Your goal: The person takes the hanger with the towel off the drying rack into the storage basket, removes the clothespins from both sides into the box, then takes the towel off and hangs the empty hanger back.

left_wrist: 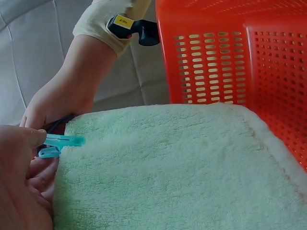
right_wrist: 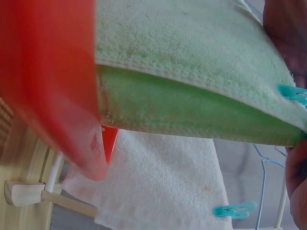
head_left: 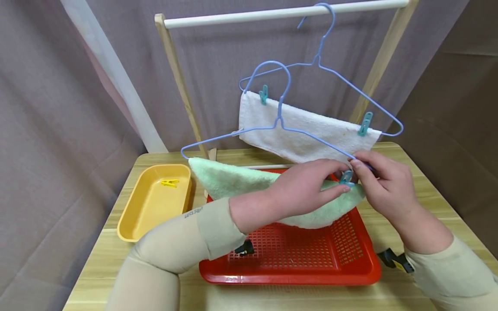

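Observation:
My left hand [head_left: 303, 185] pinches a teal clothespin [head_left: 346, 176] at the right end of a light green towel [head_left: 229, 177]. The towel hangs folded under the front blue hanger [head_left: 279, 114], which is held tilted off the rack. Fingers of my right hand [head_left: 393, 185] grip the hanger's right end beside the clip. In the left wrist view the clothespin [left_wrist: 64, 140] lies over the towel's edge. Between the folded layers a gap shows in the right wrist view, where the green towel [right_wrist: 192, 103] passes above a white towel [right_wrist: 163, 177].
A wooden rack carries a white bar [head_left: 233, 18] with another blue hanger [head_left: 320, 47]; two teal clothespins hold the white towel on it. Under my hands stands a red basket [head_left: 292, 278]. A yellow tray [head_left: 151, 211] at left contains a yellow clothespin [head_left: 170, 183].

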Tool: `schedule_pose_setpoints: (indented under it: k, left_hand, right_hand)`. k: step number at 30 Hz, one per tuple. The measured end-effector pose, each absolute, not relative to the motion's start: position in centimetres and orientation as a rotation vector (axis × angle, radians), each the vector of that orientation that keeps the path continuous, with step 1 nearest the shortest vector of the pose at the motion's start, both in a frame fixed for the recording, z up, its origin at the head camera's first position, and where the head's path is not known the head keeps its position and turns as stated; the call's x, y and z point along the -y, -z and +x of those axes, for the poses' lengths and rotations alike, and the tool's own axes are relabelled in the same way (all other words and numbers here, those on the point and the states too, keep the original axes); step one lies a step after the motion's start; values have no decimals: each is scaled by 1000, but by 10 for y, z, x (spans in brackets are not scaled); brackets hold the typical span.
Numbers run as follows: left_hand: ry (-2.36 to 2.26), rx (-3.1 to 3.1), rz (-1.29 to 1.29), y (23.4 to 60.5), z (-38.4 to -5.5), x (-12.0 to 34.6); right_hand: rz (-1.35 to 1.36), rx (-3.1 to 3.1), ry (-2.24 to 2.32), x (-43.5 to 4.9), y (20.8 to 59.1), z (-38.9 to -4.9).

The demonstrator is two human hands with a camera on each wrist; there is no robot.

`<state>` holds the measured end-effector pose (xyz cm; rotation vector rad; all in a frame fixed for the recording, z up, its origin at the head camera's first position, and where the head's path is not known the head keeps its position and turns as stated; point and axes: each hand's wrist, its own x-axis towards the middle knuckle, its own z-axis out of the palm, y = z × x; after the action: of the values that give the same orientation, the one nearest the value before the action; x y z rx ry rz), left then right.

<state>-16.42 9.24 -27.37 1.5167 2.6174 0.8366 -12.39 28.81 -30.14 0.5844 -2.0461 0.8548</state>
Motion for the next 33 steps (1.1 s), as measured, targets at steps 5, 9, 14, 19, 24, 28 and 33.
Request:
schedule_pose_setpoints:
  k: [5, 9, 14, 19, 24, 28, 33]
  left_hand:
    - [-937, -2561, 1445, 274, -164, -92]
    - [-992, -2514, 1445, 274, -163, -92]
    - [-1051, -2464, 1500, 275, -164, -92]
    - [-1060, -2464, 1566, 277, -164, -92]
    - [-1088, -2481, 1605, 279, -162, -92]
    - [-1104, -2477, 1603, 280, -160, -92]
    - [-1117, -2475, 1593, 282, -159, -93]
  right_hand:
    - [593, 2049, -861, -286, 302, -124]
    - [587, 2045, -854, -286, 302, -123]
    - [593, 2045, -857, -287, 301, -122]
    - [583, 2050, -862, -287, 300, -121]
    - [571, 2060, -852, -287, 299, -119]
    - [581, 2064, -860, -287, 298, -118]
    - [592, 2067, -880, -288, 300, -116]
